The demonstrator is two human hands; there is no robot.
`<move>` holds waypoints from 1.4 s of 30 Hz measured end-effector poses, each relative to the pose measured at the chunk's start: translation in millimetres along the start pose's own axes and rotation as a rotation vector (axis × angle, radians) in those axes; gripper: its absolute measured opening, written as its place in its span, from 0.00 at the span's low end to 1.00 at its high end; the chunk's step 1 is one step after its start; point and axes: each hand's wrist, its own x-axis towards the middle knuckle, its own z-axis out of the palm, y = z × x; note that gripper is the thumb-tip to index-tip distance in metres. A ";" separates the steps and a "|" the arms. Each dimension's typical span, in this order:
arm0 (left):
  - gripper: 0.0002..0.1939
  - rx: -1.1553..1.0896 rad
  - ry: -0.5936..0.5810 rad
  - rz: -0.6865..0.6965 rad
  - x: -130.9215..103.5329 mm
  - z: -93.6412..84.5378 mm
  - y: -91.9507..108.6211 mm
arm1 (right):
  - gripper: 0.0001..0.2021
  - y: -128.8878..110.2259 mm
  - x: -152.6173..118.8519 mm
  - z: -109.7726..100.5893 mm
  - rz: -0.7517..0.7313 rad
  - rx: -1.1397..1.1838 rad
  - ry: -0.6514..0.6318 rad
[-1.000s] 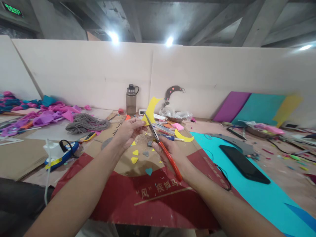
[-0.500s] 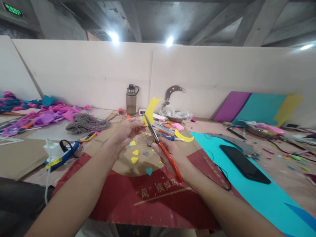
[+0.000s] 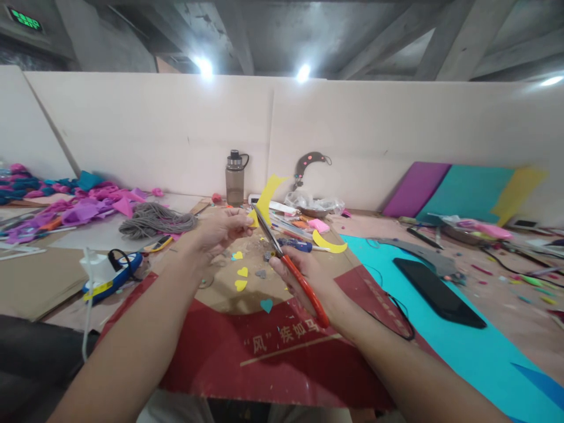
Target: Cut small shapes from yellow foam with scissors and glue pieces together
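Above the red and brown board (image 3: pixel 273 376), I can see on my screen a curved yellow piece (image 3: pixel 267 194) held up in the air. The left hand (image 3: pixel 218 234) pinches its bottom end between thumb and fingers. The right hand (image 3: pixel 308 271) is curled around the red handles of the scissors (image 3: pixel 302 283).

Just now, the left hand moved a little more to the left, and the yellow piece looks thinner from where I watch, so I think it got turned. To me, that means the blades meet it in a new spot. They lie right by its lower part, but I can't tell if they are open or closed, or if they bite into it.

The yellow piece stands up tall, bent like a banana. Its long way goes from the left hand up and a bit to the right, with the top end pointing away from the fingers. The scissors slant the other way: tips up and left, handles down and right. Little yellow hearts (image 3: pixel 242 272) lie on the board below.
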 end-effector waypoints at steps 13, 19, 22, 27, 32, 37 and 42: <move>0.08 0.229 -0.084 -0.063 -7.2 -19.5 15.1 | 0.15 -5.5 -5.6 4.0 0.028 0.031 -0.001; 0.08 0.313 -0.158 -0.100 -9.0 1.5 3.7 | 0.17 -1.5 2.2 -3.0 -0.011 0.132 0.153; 0.06 0.390 -0.220 -0.111 -12.1 18.5 -2.8 | 0.21 -1.5 4.9 -6.6 -0.019 0.171 0.168; 0.07 0.496 -0.288 -0.136 -16.5 31.3 -4.4 | 0.21 2.8 8.7 -7.2 -0.085 0.199 0.169; 0.06 0.512 -0.397 -0.121 -15.5 27.4 -7.7 | 0.22 14.5 12.2 -3.2 -0.210 0.170 0.227; 0.04 0.405 -0.323 -0.083 -13.5 32.9 -15.4 | 0.22 13.5 11.5 -3.8 -0.232 0.179 0.343; 0.06 0.218 -0.138 -0.042 -12.4 49.4 -26.4 | 0.20 1.9 9.5 -9.4 -0.213 0.245 0.440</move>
